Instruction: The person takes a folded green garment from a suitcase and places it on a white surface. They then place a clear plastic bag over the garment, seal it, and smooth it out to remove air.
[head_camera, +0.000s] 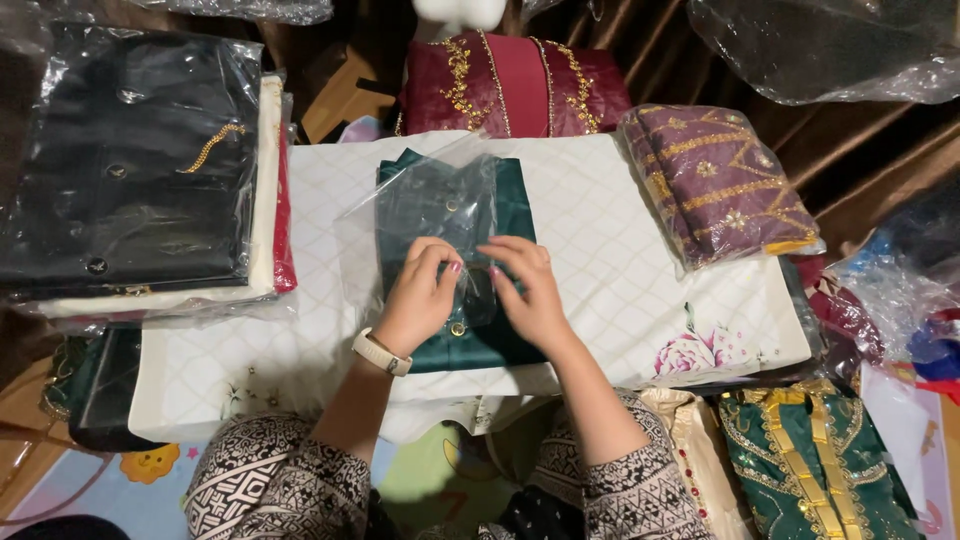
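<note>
A folded dark green garment (500, 345) with gold buttons lies on a white quilted cushion (600, 260). A clear plastic bag (420, 200) covers its far half. My left hand (420, 292), with a pale watch on the wrist, and my right hand (528, 290) rest side by side on the garment. Both pinch the near edge of the plastic bag with their fingertips.
A stack of bagged garments, black on top (130, 160), stands at the left. A maroon gold-trimmed garment (515, 85) lies behind, a bagged purple embroidered one (720, 180) at the right, and a green and gold one (810, 460) at the near right. Loose plastic bags (830, 45) lie at the back.
</note>
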